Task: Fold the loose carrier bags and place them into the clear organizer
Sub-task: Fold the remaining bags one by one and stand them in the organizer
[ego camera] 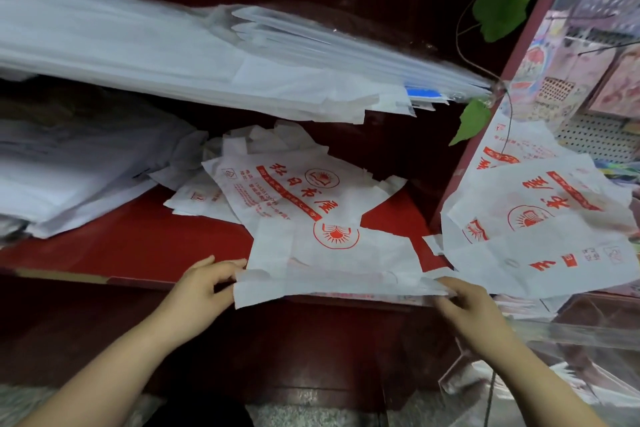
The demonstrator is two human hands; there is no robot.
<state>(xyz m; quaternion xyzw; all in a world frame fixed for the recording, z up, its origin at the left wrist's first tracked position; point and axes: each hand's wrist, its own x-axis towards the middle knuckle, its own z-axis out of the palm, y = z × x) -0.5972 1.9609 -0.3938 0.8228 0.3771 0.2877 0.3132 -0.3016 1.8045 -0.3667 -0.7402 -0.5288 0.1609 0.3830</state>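
Observation:
A white carrier bag (pixel 332 253) with red print lies on the red shelf (pixel 138 246), its near edge hanging over the shelf's front. My left hand (pixel 204 284) pinches the bag's left near corner. My right hand (pixel 467 305) pinches its right near corner. Behind it lie more printed bags (pixel 263 184) in a loose pile. Other loose bags (pixel 540 229) drape over the right side. A clear plastic organizer (pixel 568 350) shows at the lower right, partly out of frame.
A thick stack of white bags (pixel 173 55) lies on the upper shelf, with another white stack (pixel 69 170) at the left. A red post (pixel 498 87) and green leaves (pixel 505 3) stand at the right, with a perforated rack (pixel 595 135) beyond.

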